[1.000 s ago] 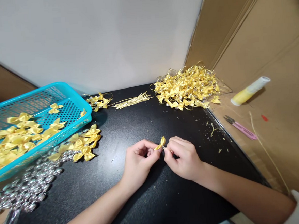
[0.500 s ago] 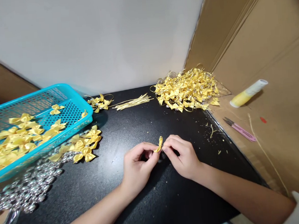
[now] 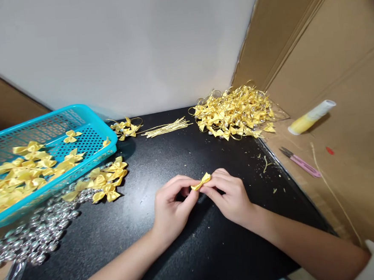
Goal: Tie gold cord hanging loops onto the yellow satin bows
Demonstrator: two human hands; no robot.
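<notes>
A small yellow ribbon bow [image 3: 201, 182] is pinched between the fingertips of both hands just above the black tabletop [image 3: 187, 242]. My left hand [image 3: 173, 206] grips its left end. My right hand [image 3: 226, 195] grips its right end, fingers curled. Whatever lies under the bow between the fingertips is hidden.
A tilted turquoise basket [image 3: 86, 121] holds yellow bows at the left, with loose bows [image 3: 105, 180] and silver beads [image 3: 36, 233] below it. Gold cords [image 3: 167, 127] and a heap of finished bows [image 3: 234, 111] lie at the back. A glue tube [image 3: 310, 117] and pink snips [image 3: 300, 162] rest on cardboard, right.
The bow has turned from standing on edge to lying nearly flat between the fingertips. Both hands stay together in the same spot.
</notes>
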